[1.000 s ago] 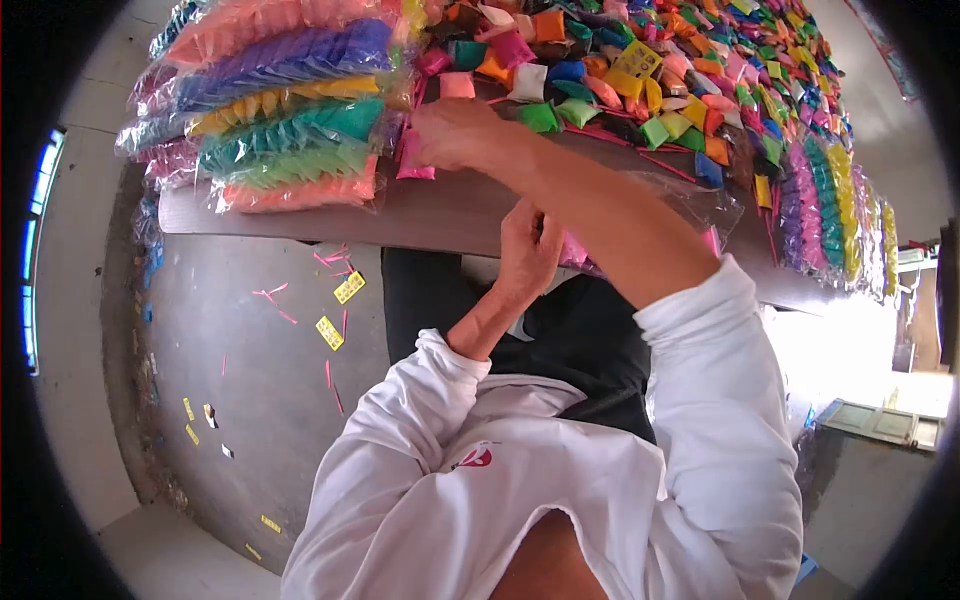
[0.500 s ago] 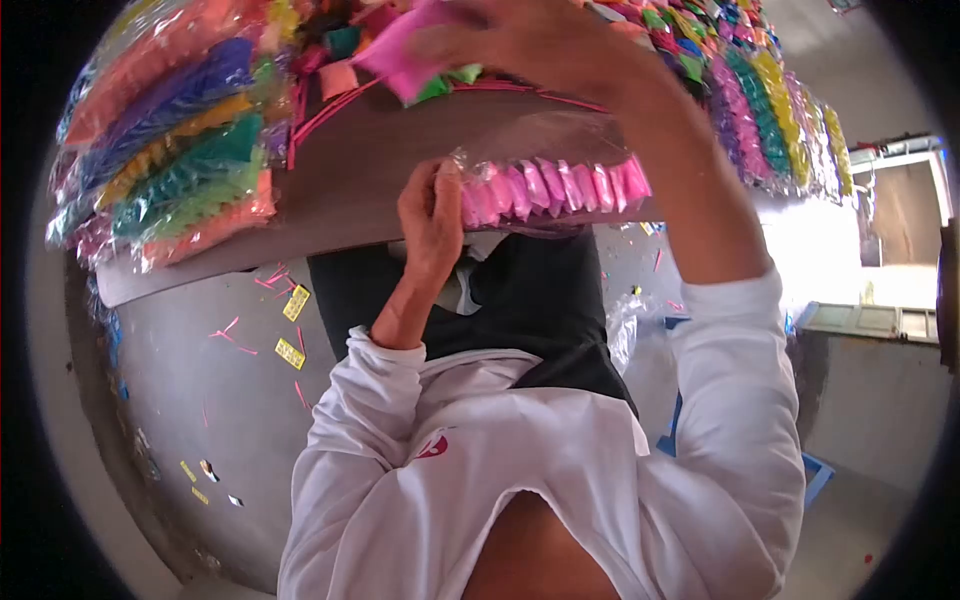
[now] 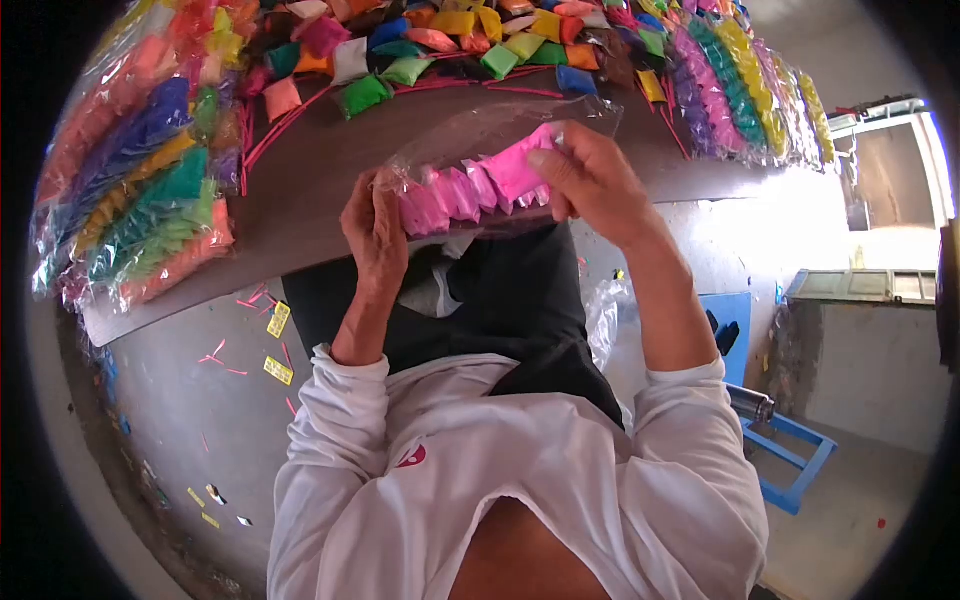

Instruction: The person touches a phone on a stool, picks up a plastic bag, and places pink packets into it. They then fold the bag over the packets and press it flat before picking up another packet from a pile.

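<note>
A clear plastic bag (image 3: 440, 158) holding a row of pink packets (image 3: 430, 205) stretches across the table's near edge. At its left end, my left hand (image 3: 375, 225) is closed on the gathered plastic. My right hand (image 3: 605, 185) pinches a brighter pink packet (image 3: 517, 170) between thumb and fingers. This packet overlaps the right part of the row, and my fingertips are right at the bag's side. Loose plastic film extends above both hands.
Small packets of many colours (image 3: 410, 70) are heaped at the back with thin pink sticks (image 3: 285, 130). Filled bags lie at the left (image 3: 150, 220) and right (image 3: 745, 80). A blue stool (image 3: 790, 450) stands on the floor at right; yellow labels (image 3: 279, 320) litter the floor at left.
My right hand has come down from the heap at the back to the bag, bringing a pink packet. My left hand still grips the bag's end, now slightly further left in view.
</note>
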`<state>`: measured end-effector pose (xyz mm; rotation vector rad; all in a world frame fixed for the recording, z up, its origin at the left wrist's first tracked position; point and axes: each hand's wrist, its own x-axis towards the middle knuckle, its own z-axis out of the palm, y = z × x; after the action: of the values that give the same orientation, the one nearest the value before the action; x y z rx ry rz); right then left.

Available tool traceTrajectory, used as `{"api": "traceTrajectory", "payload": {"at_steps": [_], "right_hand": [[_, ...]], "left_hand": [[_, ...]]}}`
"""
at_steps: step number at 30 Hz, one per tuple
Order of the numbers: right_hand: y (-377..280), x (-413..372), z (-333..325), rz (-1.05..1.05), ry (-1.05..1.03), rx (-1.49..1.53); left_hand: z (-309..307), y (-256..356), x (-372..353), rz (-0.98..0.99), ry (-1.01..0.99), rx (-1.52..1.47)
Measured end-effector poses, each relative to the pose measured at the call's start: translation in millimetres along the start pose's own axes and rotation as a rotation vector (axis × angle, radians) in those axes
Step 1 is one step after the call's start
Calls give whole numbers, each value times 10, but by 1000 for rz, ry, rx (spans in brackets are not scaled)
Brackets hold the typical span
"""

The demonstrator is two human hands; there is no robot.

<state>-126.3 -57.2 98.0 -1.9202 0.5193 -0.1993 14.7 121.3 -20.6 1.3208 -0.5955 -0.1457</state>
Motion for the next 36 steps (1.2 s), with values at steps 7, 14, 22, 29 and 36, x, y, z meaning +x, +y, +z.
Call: {"api": "traceTrajectory", "payload": {"at_steps": [7,14,22,29,36], "right_hand": [[103,42,279,-206,133,-278],[52,68,193,-276,149,-363],[48,128,261,-192,34,-248],[50,127,169,-185,78,-287],[3,134,197,-165,142,-334]], "left_hand": [[-7,-32,-18,-6,23,24],[13,-15,-5,59,-8,-5],[3,-4,-15,7,-18,5],[13,31,-15,5,-11,-6],[-6,-1,-15,-37,16,57]]}}
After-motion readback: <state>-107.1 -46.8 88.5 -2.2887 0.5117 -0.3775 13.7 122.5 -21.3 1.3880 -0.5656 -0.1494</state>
